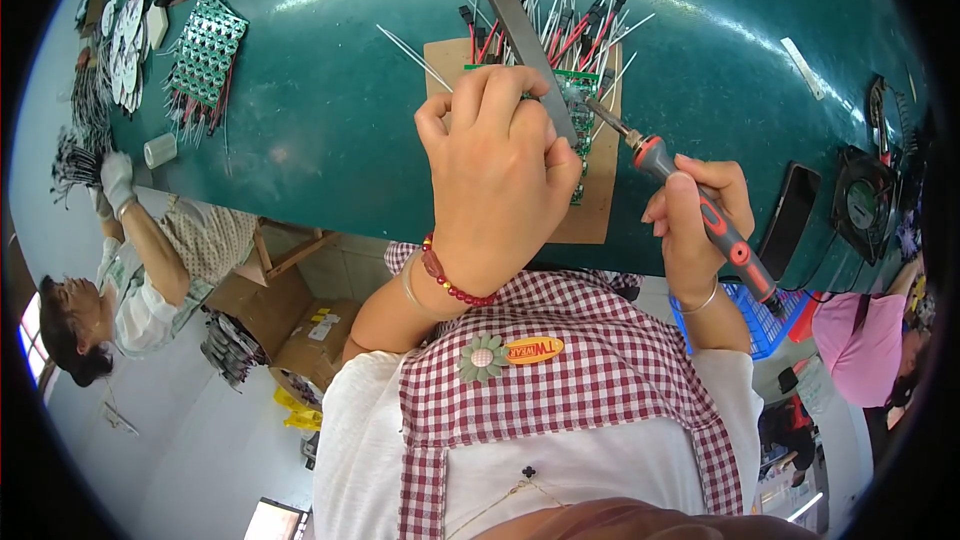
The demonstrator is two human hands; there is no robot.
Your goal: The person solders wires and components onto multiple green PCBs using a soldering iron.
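Far to the left of the brown card [595, 225], another person's gloved hand [117, 178] is holding a bunch of dark wires [75, 165]. Nearer on that side, a pile of small green boards [208, 45] is lying on the table [330, 140]. Over the card, my left hand [500, 155] is curling its fingers beside a long metal bar [520, 30], and I cannot tell what the tips are gripping. On the card, a green circuit board [584, 90] is lying partly hidden by the bar, with red and white wires [575, 35] sticking out past it. Just right of the card, my right hand [690, 250] is gripping a soldering iron [722, 230], and its tip is reaching the circuit board. Farther right, a black phone [790, 210] is lying near a black fan [865, 200].
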